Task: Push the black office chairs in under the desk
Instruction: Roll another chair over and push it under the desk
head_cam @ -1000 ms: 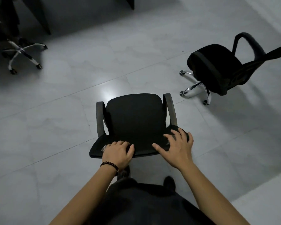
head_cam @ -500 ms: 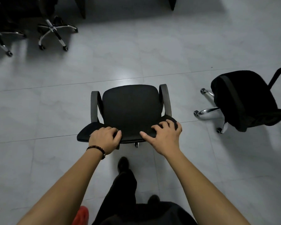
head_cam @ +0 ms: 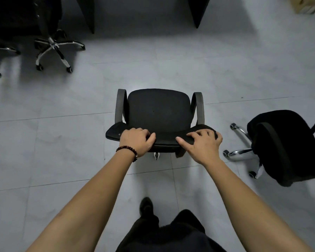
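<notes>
A black office chair [head_cam: 159,111] with grey armrests stands in front of me, its seat facing away. My left hand [head_cam: 136,141], with a bead bracelet on the wrist, grips the top edge of its backrest. My right hand [head_cam: 202,144] rests on the same edge to the right, fingers curled over it. The desk [head_cam: 88,13] shows only as two dark legs at the top, with a shadowed gap between them straight ahead. A second black chair [head_cam: 284,146] with a chrome base stands at my right, turned sideways.
Two more chairs sit under the desk at top left, one chrome star base [head_cam: 53,46] sticking out. A cardboard box [head_cam: 305,4] is at the top right corner. Pale floor tiles [head_cam: 62,142] lie all around. My dark-trousered legs and shoe [head_cam: 146,206] are below.
The chair has rolled forward toward the desk with both hands on its backrest. The view has swung so the desk legs are straight ahead and the second chair sits nearer on the right.
</notes>
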Available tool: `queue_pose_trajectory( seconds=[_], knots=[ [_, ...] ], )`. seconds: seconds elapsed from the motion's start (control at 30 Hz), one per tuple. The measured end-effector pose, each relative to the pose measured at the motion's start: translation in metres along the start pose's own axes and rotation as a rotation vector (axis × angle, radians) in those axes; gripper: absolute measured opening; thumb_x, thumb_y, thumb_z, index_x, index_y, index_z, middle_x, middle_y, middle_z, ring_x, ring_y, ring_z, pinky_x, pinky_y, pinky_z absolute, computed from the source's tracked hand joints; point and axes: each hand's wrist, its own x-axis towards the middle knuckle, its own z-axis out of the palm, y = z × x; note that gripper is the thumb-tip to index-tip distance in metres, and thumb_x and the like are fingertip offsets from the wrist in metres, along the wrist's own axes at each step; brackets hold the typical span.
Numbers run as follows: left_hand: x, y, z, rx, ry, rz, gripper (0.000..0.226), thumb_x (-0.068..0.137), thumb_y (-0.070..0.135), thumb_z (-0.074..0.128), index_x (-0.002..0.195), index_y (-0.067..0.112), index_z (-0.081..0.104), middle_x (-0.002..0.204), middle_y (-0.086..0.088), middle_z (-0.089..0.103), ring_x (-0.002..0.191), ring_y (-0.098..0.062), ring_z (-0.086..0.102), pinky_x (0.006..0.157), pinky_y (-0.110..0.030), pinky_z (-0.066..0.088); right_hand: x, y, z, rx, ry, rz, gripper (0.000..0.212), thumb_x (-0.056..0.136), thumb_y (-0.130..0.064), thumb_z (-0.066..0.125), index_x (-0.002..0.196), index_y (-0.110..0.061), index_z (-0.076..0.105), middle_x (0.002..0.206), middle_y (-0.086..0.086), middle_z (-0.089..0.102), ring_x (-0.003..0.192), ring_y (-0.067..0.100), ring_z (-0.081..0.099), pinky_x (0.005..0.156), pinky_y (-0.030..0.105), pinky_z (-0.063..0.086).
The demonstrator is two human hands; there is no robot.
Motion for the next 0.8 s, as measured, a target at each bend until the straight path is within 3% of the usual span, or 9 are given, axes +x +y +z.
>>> queue_pose_trajectory(
  seconds=[0.2, 0.43, 0.57, 0.67, 0.8],
  knots=[
    [0.097, -0.010, -0.026, -0.009, 0.011, -0.028, 0.055, 0.090, 0.055, 0.019, 0.089, 0.026, 0.066, 0.092, 0.000, 0.066, 0.087, -0.024, 0.057, 0.070, -0.035, 0.037, 0.103, -0.007, -0.031, -0.025, 0.011, -0.034, 0.089, 0.073, -0.092, 0.006, 0.114, -0.042, 0.066, 0.124, -0.005, 0.058, 0.129, 0.021, 0.037, 0.109, 0.050, 0.015],
    [0.221, -0.024, -0.070, -0.023, 0.018, -0.136, 0.053, 0.092, 0.053, 0.018, 0.088, 0.025, 0.064, 0.089, 0.000, 0.065, 0.085, -0.023, 0.055, 0.070, -0.034, 0.036, 0.250, -0.021, -0.071, -0.030, 0.059, -0.117, 0.079, 0.077, -0.089, 0.016, 0.111, -0.040, 0.068, 0.122, -0.005, 0.058, 0.129, 0.019, 0.037, 0.110, 0.049, 0.015],
    [0.283, -0.042, -0.104, 0.025, -0.002, -0.233, 0.048, 0.095, 0.047, 0.021, 0.095, 0.023, 0.063, 0.100, -0.001, 0.067, 0.098, -0.025, 0.055, 0.092, -0.042, 0.036, 0.334, -0.047, -0.101, -0.038, 0.001, -0.160, 0.084, 0.076, -0.090, 0.013, 0.115, -0.040, 0.067, 0.125, -0.004, 0.057, 0.129, 0.020, 0.035, 0.109, 0.050, 0.015],
    [0.317, -0.069, -0.125, -0.020, 0.011, -0.371, 0.051, 0.096, 0.052, 0.020, 0.111, 0.028, 0.062, 0.119, 0.000, 0.061, 0.118, -0.026, 0.047, 0.110, -0.051, 0.017, 0.390, -0.083, -0.121, -0.040, -0.046, -0.190, 0.088, 0.074, -0.090, 0.010, 0.118, -0.038, 0.066, 0.127, -0.001, 0.056, 0.130, 0.022, 0.034, 0.107, 0.051, 0.015],
    [0.353, -0.115, -0.147, -0.127, 0.019, -0.457, 0.047, 0.096, 0.055, 0.022, 0.122, 0.033, 0.055, 0.131, -0.002, 0.049, 0.134, -0.024, 0.028, 0.112, -0.058, -0.007, 0.446, -0.135, -0.132, -0.033, -0.084, -0.227, 0.093, 0.074, -0.091, 0.008, 0.120, -0.035, 0.066, 0.129, 0.003, 0.056, 0.131, 0.026, 0.035, 0.109, 0.055, 0.014]
  ],
)
